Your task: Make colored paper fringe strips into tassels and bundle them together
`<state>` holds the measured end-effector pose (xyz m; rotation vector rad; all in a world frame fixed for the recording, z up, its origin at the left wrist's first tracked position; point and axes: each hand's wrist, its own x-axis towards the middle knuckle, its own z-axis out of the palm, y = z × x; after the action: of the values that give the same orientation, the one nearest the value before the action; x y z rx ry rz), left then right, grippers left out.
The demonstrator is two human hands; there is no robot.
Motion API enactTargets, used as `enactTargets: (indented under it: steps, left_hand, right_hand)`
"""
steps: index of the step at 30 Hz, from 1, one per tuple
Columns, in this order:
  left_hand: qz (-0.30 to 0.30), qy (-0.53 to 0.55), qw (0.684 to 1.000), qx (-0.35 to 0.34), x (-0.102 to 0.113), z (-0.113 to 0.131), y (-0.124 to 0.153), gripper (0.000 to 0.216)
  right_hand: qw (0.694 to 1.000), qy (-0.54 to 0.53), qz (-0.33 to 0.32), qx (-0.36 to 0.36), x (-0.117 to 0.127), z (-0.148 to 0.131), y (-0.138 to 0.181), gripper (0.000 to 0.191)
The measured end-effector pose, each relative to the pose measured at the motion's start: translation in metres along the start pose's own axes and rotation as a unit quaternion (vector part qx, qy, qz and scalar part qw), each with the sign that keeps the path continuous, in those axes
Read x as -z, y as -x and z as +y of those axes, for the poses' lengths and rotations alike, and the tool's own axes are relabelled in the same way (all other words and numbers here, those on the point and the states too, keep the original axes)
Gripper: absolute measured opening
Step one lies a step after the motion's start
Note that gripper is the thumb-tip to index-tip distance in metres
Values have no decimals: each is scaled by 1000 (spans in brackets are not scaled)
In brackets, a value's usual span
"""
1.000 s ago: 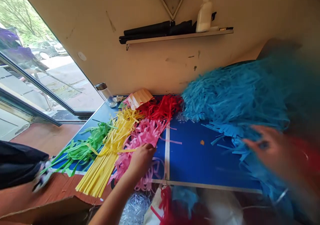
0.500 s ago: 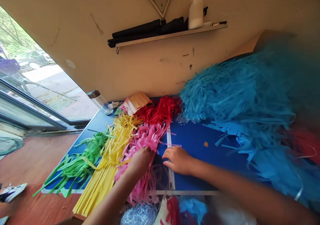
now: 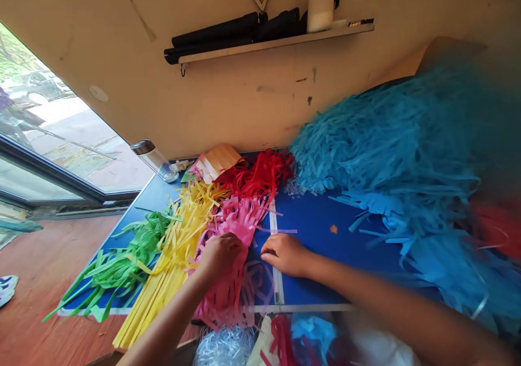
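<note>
A: Entry, head view. The left hand (image 3: 220, 253) lies knuckles-up on the pink paper strips (image 3: 238, 219), fingers curled down into the bundle. Whether it pinches strips or only presses them flat cannot be told; the fingertips are hidden.

B: And the right hand (image 3: 285, 253)?

A: It lies low on the blue counter (image 3: 325, 246), just right of the pink bundle, fingers nearly closed and pointing left toward the strips' edge, beside the pale seam (image 3: 275, 257) of the board. Nothing visibly held in it.

B: Location of the pink strips?

A: Near-centre of the counter, running from the red strips (image 3: 260, 173) at the far end to the near edge, where loose ends hang over. Yellow strips (image 3: 179, 246) touch them on the left; green strips (image 3: 122, 257) lie further left. A large blue fringe heap (image 3: 391, 149) fills the right side.

B: Risks from here?

A: Judgement only. Thin paper could tear if pulled while the other hand pins it. Pink and yellow overlap, so lifting one bundle may drag stray strips of the other. The overhanging ends could slide off the near edge if the pile is nudged. The right forearm sits close to the blue heap and could sweep fringe onto the working patch.
</note>
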<state>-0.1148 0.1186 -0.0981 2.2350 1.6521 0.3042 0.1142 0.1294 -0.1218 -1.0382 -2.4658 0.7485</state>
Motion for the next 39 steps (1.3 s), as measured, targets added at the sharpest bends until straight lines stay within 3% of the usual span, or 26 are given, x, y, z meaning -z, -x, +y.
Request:
enactTargets:
  steps: [5,11,15,19,24,30,33,37,39]
  left_hand:
    - [32,70,997,16,6,-13,-1,19]
    - [95,100,989,55,5,-5,11,26]
    - [123,-41,985,118,-5,16,27,47]
    - [40,-224,957,178,7,35,30,27]
    - [32,-238,951,196,31,51,25,22]
    - [61,-286,934,207,19,70,18,32]
    - [73,-302,920,239,50,62,10,29]
    - [119,-329,875,336,142,41,0,35]
    - [159,-363,850,347,187,42,-6,39]
  right_hand:
    - [999,15,1,38,-5,-5,-11,22]
    - [975,132,-29,179,-17,-11,-31,42]
    - [972,157,-49,169,-22,-14,-34,34]
    - [974,161,-49,154,-24,-14,-32,38]
    - [977,147,-44,146,-26,-20,-33,46]
    - [978,157,-41,130,-21,-29,-32,39]
    - [977,162,-42,132,-20,-31,-33,46]
    - [976,165,-40,133,-27,-32,-33,50]
    - [977,163,-33,131,-30,-32,-33,48]
